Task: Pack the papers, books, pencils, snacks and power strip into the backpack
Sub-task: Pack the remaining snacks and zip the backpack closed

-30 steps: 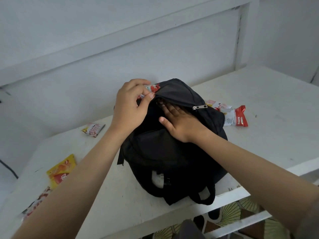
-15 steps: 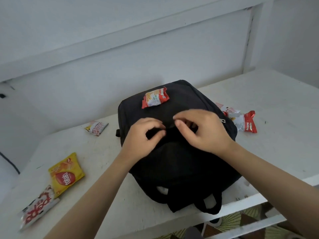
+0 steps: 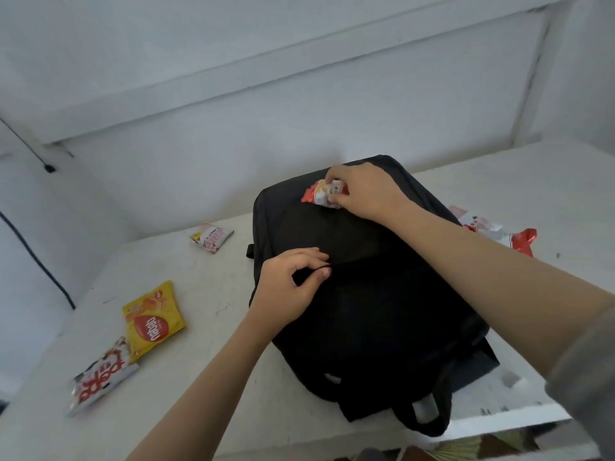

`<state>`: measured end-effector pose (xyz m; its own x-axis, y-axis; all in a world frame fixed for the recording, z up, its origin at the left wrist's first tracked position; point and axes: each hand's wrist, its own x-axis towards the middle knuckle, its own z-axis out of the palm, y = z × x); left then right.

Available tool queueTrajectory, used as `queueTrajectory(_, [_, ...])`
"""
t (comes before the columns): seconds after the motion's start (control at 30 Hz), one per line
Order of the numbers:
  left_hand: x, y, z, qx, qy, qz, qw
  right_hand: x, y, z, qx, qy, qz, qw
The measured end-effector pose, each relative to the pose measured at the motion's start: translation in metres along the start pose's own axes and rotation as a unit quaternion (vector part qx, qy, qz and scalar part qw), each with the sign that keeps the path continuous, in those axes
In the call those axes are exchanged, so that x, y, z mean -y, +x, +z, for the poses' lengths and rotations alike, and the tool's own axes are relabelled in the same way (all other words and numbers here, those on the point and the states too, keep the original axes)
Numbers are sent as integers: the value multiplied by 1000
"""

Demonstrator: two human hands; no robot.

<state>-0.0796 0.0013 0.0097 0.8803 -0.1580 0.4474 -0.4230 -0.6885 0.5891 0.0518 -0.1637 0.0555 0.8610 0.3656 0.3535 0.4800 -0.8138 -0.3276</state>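
A black backpack (image 3: pixel 376 304) lies flat on the white table (image 3: pixel 206 294). My left hand (image 3: pixel 289 281) pinches the edge of its front pocket opening near the bag's middle. My right hand (image 3: pixel 362 191) reaches to the bag's far end and pinches a small red and white snack packet (image 3: pixel 317 194) lying on top of it. Other snacks lie on the table: a small packet (image 3: pixel 212 237) behind left, a yellow bag (image 3: pixel 154 319) and a red and white bag (image 3: pixel 100 377) at the left, more red and white packets (image 3: pixel 499 231) at the right.
White walls close behind the table. A black cable (image 3: pixel 36 261) runs down the left wall. The backpack's straps (image 3: pixel 422 414) hang near the table's front edge. A patterned floor shows below.
My right hand left the pocket opening and reached forward to the snack packet on the bag. My left hand stays at the pocket edge.
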Motion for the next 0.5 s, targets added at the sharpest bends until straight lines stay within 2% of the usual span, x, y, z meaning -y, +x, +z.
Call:
queueTrajectory(0.13, [-9,10,-6,-41,-22,0,999,-2,-16,-12,-68,101,31,992])
queueTrajectory(0.33, [-26,32,-16,-95,-73,-26,992,6,-58,-40,-172,247,66,951])
queueTrajectory(0.43, [-34,49,-22,-148,-81,-15,986,17,-81,-49,-251,322,48,911])
queueTrajectory(0.5, [-39,60,-27,-182,-73,-4,981,23,-98,-50,-298,293,-1,909])
